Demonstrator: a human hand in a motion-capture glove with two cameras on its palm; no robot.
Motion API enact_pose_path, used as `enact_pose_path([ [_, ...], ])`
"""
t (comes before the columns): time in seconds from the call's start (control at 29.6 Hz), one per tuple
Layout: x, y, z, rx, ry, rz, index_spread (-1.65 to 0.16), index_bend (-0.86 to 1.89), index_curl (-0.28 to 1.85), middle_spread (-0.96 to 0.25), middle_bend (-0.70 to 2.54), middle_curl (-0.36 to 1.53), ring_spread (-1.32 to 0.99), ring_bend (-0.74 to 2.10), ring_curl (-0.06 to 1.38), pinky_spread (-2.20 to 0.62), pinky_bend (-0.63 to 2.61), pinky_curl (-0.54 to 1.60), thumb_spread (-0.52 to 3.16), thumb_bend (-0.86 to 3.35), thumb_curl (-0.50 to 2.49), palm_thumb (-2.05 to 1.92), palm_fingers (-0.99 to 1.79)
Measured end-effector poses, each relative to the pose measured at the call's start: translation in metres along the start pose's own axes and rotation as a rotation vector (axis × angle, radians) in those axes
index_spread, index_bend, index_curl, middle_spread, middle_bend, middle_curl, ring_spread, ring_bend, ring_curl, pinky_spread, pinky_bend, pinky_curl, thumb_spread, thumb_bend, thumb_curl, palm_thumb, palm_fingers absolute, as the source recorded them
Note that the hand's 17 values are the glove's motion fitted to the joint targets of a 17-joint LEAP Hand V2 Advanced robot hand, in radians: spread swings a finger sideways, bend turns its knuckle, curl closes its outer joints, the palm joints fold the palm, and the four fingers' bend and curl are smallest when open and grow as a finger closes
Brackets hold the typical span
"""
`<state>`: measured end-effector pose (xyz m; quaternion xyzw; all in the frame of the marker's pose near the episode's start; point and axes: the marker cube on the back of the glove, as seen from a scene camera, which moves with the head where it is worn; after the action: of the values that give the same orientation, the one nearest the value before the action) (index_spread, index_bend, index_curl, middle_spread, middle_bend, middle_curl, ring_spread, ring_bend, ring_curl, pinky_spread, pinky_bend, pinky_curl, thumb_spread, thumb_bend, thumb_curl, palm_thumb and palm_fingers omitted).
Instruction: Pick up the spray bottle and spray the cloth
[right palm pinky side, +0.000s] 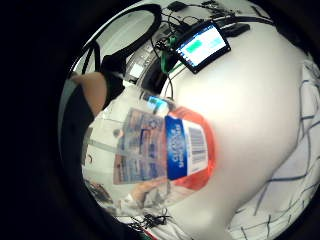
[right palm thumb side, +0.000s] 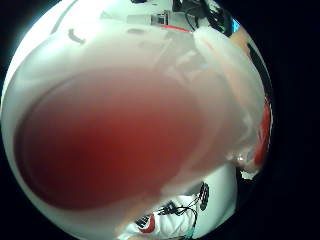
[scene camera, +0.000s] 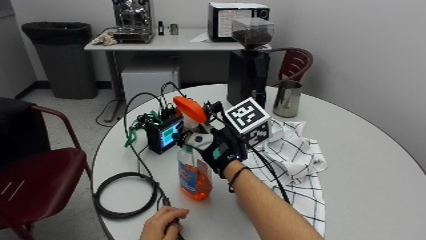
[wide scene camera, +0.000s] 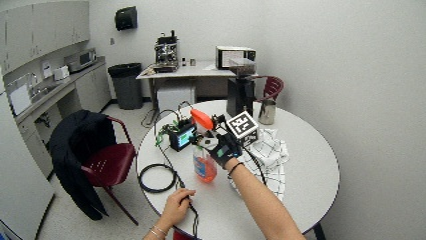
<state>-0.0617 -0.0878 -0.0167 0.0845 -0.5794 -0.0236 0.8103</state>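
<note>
While the spray bottle (scene camera: 194, 170) is standing on the round table (scene camera: 359, 165), left of the checked cloth (scene camera: 293, 160), its neck is being gripped by the gloved right hand (scene camera: 216, 145), the fingers curled round it just under the orange spray head (scene camera: 188, 108). At the near left edge, the bare left hand (scene camera: 162, 224) is resting closed on a black cable (scene camera: 123, 192). Orange liquid is being shown low in the clear plastic body, so the bottle is judged light and fairly stiff, with a smooth, possibly slippery label (right palm pinky side: 185, 147). The neck below the trigger is judged the best hold. Further right, the cloth is lying soft and rumpled, near the bottle but not touching it.
</note>
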Motion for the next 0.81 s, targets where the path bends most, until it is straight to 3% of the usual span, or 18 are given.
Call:
enact_pose_path([
  [0.54, 0.002, -0.003, 0.009, -0.02, -0.032, -0.016, -0.26, 0.14, 0.36, -0.1, 0.49, 0.48, -0.11, 0.55, 0.41, 0.09, 0.13, 0.24, 0.87, -0.03, 0.59, 0.93, 1.07],
  [0.81, 0.005, 0.025, -0.02, -0.014, 0.022, -0.043, -0.28, 0.06, 0.31, -0.11, 0.43, 0.45, -0.09, 0.41, 0.39, 0.12, 0.25, 0.29, 0.91, -0.04, 0.53, 0.87, 0.75],
])
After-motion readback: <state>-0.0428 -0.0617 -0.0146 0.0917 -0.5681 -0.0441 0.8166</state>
